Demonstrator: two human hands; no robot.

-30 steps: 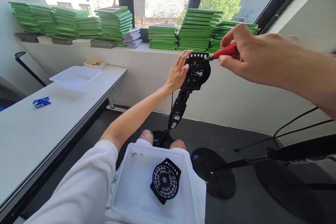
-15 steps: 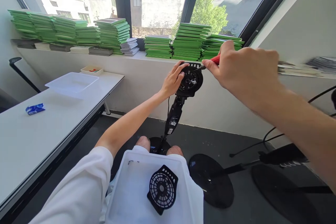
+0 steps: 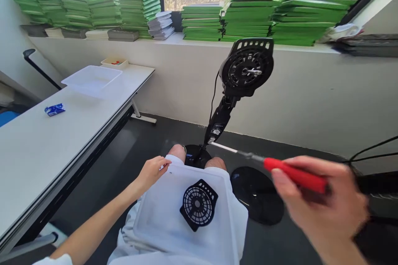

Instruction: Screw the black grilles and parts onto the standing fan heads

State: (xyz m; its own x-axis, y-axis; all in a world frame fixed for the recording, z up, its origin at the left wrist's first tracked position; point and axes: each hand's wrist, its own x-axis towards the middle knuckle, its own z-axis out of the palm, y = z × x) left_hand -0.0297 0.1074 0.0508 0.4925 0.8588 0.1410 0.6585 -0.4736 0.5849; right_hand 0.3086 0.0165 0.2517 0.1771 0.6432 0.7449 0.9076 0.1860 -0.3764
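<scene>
My right hand (image 3: 323,198) is closed round the red handle of a screwdriver (image 3: 294,174), its shaft pointing left past the fan stand. My left hand (image 3: 155,170) is at the far left corner of the white plastic tray (image 3: 146,219) on my lap, fingers pinched together. What they hold, if anything, is hidden. A few tiny dark screws (image 3: 171,172) lie beside those fingertips. A black round vented cover (image 3: 199,204) rests in the tray. Beyond my knees stands a black fan (image 3: 247,68), its motor housing exposed with a metal shaft sticking out.
At left, a white table (image 3: 27,153) carries a clear tray (image 3: 91,78), a small bin (image 3: 115,63) with red pieces and a blue packet (image 3: 55,109). Green book stacks (image 3: 248,8) line the sill. A round black base (image 3: 258,194) stands on the floor at right.
My left hand has left the fan housing and come down to the tray's corner. My right hand has pulled the screwdriver away from the fan, lowering it. The view has tilted down.
</scene>
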